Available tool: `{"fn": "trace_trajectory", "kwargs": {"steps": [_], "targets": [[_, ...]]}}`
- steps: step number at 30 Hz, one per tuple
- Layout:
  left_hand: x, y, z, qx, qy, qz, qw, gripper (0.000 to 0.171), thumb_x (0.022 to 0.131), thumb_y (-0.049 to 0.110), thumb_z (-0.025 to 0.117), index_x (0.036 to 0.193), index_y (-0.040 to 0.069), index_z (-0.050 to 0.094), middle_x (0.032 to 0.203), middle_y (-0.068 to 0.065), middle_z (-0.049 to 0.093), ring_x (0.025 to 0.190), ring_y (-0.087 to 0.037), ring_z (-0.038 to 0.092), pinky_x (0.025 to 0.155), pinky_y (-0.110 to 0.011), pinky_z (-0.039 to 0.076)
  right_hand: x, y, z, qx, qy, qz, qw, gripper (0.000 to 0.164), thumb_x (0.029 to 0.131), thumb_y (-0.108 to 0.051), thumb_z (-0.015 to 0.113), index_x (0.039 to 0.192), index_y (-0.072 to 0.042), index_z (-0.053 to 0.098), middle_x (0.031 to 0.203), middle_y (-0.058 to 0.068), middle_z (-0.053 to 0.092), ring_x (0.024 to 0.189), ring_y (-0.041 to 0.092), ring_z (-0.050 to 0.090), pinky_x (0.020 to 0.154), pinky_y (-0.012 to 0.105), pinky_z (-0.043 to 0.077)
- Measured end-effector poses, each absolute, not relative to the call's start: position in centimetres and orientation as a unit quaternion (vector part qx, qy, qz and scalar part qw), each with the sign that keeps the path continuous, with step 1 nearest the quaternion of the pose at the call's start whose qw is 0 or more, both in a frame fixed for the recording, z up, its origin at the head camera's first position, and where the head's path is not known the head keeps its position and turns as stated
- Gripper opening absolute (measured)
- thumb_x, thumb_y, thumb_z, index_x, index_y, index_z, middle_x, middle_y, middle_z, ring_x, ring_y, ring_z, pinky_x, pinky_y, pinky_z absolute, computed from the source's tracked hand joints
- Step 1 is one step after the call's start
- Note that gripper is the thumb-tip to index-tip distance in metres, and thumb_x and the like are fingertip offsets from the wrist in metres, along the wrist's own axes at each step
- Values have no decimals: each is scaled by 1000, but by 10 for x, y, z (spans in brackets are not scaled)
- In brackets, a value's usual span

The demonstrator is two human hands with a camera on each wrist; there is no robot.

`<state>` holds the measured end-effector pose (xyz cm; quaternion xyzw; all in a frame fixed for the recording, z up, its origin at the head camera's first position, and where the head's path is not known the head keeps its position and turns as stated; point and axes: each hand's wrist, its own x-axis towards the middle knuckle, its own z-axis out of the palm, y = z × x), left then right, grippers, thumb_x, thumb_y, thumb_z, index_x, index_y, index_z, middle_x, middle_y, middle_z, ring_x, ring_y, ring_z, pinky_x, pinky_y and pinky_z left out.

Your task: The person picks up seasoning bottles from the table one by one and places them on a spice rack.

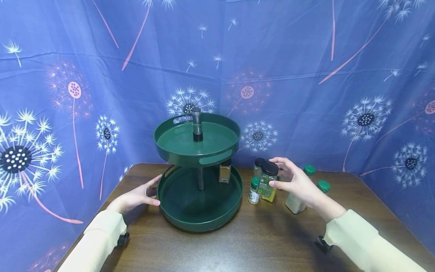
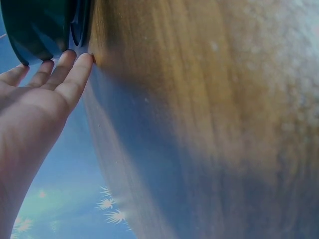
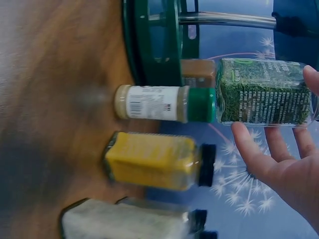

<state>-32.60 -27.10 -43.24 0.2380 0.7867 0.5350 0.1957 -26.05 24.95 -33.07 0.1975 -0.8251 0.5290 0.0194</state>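
My right hand [image 1: 299, 185] holds a clear jar of green dried herbs [image 1: 265, 186] with a black lid, thumb on one side and fingers on the other. In the right wrist view, this herb jar [image 3: 266, 92] hangs off the table beside a two-tier green tray stand. My left hand [image 1: 137, 196] is at the left side of the lower tray [image 1: 200, 226]; in the left wrist view its extended fingertips touch the green wall [image 2: 37, 35]. On the lower tray stands a brown spice jar [image 1: 224, 173]. The upper tray [image 1: 176, 141] holds nothing.
Close under the herb jar stand a green-capped white-labelled bottle [image 1: 253, 194] and a yellow spice jar [image 3: 152, 160]. Another black-lidded jar [image 1: 259, 164] is behind. Green-capped jars [image 1: 295, 204] stand partly behind my right hand. A blue dandelion-print cloth [image 1: 289, 75] hangs behind the wooden table [image 1: 258, 241].
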Motion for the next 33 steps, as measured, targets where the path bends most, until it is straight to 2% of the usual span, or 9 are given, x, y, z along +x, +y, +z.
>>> {"fn": "trace_trajectory", "kwargs": {"steps": [3,9,11,14,21,27,33], "targets": [[-325,-272,-432,241,787,534,195,97,77,11,69,144,16,-1,149,-13,5,130,-40,20,101,-51,28,-263,243,-324,198,-824,530,14,64,76,-23,70,131,-24,37,126,5,46,110,26,50,70,39,50],[-326,-273,-432,255,792,521,188,96,78,10,67,144,12,-2,147,-17,7,129,-43,22,100,-49,30,-270,229,-314,221,-830,512,17,62,76,-24,70,129,-29,38,126,5,46,109,26,51,74,38,48],[-326,-273,-432,256,793,521,186,95,78,10,67,144,12,-1,147,-18,8,128,-43,22,100,-49,30,-268,222,-308,225,-830,510,16,61,77,-21,69,129,-26,38,125,7,47,109,27,51,74,38,48],[-326,-273,-431,246,790,528,191,95,77,10,68,144,15,0,147,-16,10,129,-41,22,101,-51,28,-273,216,-308,222,-827,516,11,61,77,-22,70,129,-27,39,125,7,46,108,28,51,74,37,48],[-326,-273,-430,245,784,536,197,94,78,7,66,144,12,-1,146,-20,10,129,-43,19,101,-54,25,-292,206,-320,225,-825,518,5,61,75,-27,71,127,-32,40,124,5,46,109,29,50,79,40,47],[-326,-272,-430,229,788,533,204,93,79,7,66,144,16,0,148,-15,8,129,-42,21,102,-55,23,-304,195,-328,226,-825,519,9,62,74,-27,72,128,-27,41,119,5,48,108,29,50,84,43,45],[-327,-273,-432,230,790,530,206,93,79,7,65,144,18,-1,148,-15,7,127,-44,24,101,-54,25,-302,180,-325,236,-824,515,2,61,76,-15,71,129,-15,40,119,10,49,108,30,50,82,39,47]]}}
